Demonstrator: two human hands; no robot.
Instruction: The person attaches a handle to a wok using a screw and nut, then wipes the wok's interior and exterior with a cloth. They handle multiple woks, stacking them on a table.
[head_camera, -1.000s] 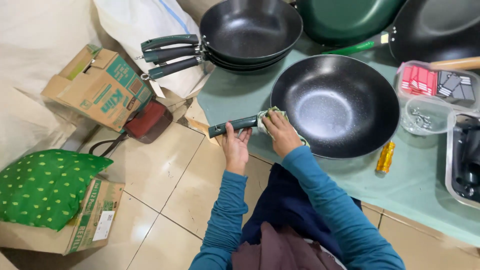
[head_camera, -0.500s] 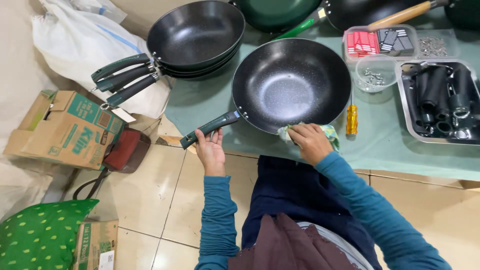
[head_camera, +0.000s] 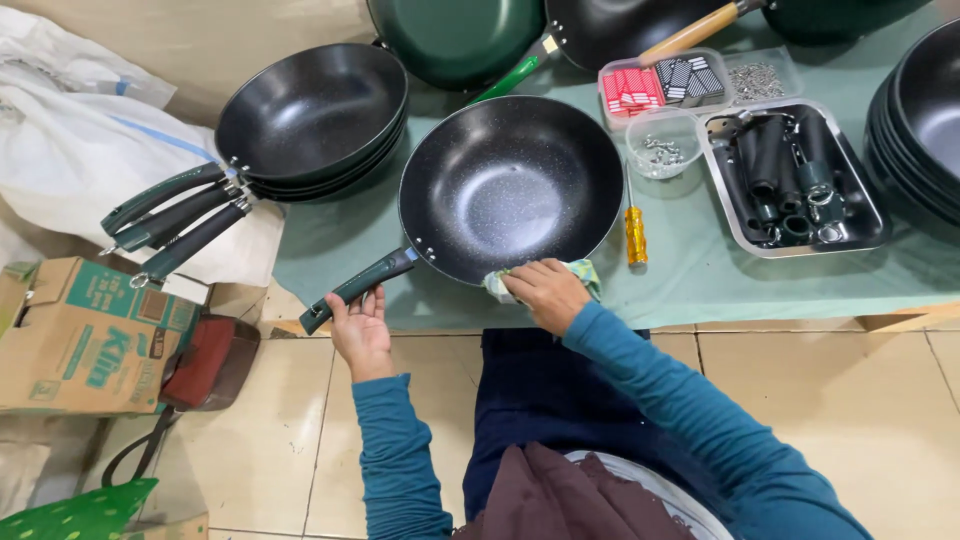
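Black speckled non-stick wok (head_camera: 510, 190) at frame centre on green tabletop (head_camera: 700, 280); dark green handle (head_camera: 358, 290) running lower left into left hand (head_camera: 360, 325), grip closed. Right hand (head_camera: 545, 292) pressing pale green cloth (head_camera: 582, 272) against near rim.

Left hand (head_camera: 360, 328) grips dark green handle (head_camera: 358, 290) of black speckled pan (head_camera: 510, 188) on green table (head_camera: 700, 285). Right hand (head_camera: 545, 293) presses cloth (head_camera: 585, 272), apparently against pan's near rim. Yellow screwdriver (head_camera: 635, 235) lies just beside.
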